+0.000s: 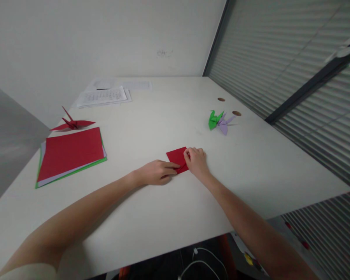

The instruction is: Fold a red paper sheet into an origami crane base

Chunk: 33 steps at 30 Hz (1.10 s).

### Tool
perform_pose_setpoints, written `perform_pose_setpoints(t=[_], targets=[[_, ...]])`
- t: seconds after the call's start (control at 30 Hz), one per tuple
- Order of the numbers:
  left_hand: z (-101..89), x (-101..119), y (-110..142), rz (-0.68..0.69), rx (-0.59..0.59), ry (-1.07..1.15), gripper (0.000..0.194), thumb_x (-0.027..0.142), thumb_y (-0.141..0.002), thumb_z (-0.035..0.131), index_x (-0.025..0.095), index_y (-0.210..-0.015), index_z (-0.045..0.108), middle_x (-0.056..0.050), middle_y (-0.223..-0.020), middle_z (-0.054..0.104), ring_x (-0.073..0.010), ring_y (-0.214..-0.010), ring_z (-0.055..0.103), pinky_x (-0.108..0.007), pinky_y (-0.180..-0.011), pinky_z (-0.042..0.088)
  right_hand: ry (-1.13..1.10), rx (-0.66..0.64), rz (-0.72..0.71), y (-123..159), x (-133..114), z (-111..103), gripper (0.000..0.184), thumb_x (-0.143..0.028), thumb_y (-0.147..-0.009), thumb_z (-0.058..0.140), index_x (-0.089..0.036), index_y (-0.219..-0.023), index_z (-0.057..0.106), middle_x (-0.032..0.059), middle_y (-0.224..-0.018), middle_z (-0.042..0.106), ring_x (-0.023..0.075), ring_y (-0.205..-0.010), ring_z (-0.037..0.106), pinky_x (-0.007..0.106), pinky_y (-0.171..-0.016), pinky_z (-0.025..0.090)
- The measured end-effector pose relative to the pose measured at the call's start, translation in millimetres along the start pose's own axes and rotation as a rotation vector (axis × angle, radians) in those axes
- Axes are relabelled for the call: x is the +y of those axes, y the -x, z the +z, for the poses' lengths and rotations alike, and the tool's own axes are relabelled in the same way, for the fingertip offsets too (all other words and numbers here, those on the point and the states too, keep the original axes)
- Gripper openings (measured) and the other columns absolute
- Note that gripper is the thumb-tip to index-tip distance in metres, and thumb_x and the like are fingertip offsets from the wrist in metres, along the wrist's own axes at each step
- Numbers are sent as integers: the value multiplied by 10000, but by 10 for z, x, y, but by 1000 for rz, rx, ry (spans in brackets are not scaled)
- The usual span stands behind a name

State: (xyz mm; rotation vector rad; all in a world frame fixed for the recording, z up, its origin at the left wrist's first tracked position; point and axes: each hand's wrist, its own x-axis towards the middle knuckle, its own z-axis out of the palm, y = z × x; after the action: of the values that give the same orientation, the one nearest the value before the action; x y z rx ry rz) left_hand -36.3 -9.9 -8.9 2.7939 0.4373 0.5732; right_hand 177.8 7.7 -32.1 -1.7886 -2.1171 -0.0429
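Note:
A small folded square of red origami paper (176, 156) lies on the white table in front of me. My left hand (159, 172) rests at its lower left, with outstretched fingers pressing the paper's near part, where a crease or flap shows. My right hand (196, 158) is at the paper's right edge, thumb and forefinger pinched together on it. The remaining right fingers curl and partly cover that edge.
Coloured sheets (72, 153), red on top, lie left beside a red paper crane (72, 123). Green (214, 119) and lilac (225, 124) paper cranes stand at right. Written papers (103, 96) lie at the back. Blinds (294, 58) flank the table (151, 128).

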Motion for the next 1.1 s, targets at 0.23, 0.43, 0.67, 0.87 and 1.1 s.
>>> perform_pose_setpoints(t=[0.23, 0.43, 0.67, 0.87, 1.1], targets=[[-3, -20, -13, -72, 19, 106, 478, 64, -826, 433, 164, -1269, 579, -112, -1229, 648, -193, -1065, 648, -332, -914, 537, 14, -22, -1, -2, 0, -7, 218, -285, -966, 432, -200, -903, 622, 84, -925, 683, 253, -902, 503, 346, -760, 305], [33, -10, -15, -10, 16, 4, 340, 122, -883, 445, 167, -1124, 680, -139, -1220, 629, -218, -998, 661, -355, -855, 552, 21, -43, 4, -3, -3, -16, 224, -290, -970, 421, -201, -926, 622, 88, -953, 682, 258, -919, 505, 345, -765, 307], [34, -10, -34, -3, 26, 60, 415, 73, -815, 463, 132, -1185, 641, -137, -1165, 668, -228, -1056, 630, -386, -941, 509, -9, -17, 0, 3, -5, -6, 224, -281, -964, 426, -201, -906, 626, 89, -937, 682, 255, -906, 500, 352, -762, 308], [30, 8, -54, -19, 33, 36, 342, 72, -796, 489, 153, -1050, 703, -130, -1157, 650, -233, -1035, 621, -403, -942, 478, -5, -24, 2, 6, -7, -12, 213, -280, -964, 436, -198, -909, 625, 81, -946, 685, 257, -909, 498, 349, -762, 305], [28, 14, -53, 7, 34, 4, 293, 96, -822, 491, 155, -1008, 709, -127, -1136, 663, -242, -1043, 622, -407, -936, 480, -11, -17, 0, 7, -5, -10, 232, -280, -971, 410, -199, -909, 619, 90, -939, 682, 255, -904, 503, 350, -759, 306]])
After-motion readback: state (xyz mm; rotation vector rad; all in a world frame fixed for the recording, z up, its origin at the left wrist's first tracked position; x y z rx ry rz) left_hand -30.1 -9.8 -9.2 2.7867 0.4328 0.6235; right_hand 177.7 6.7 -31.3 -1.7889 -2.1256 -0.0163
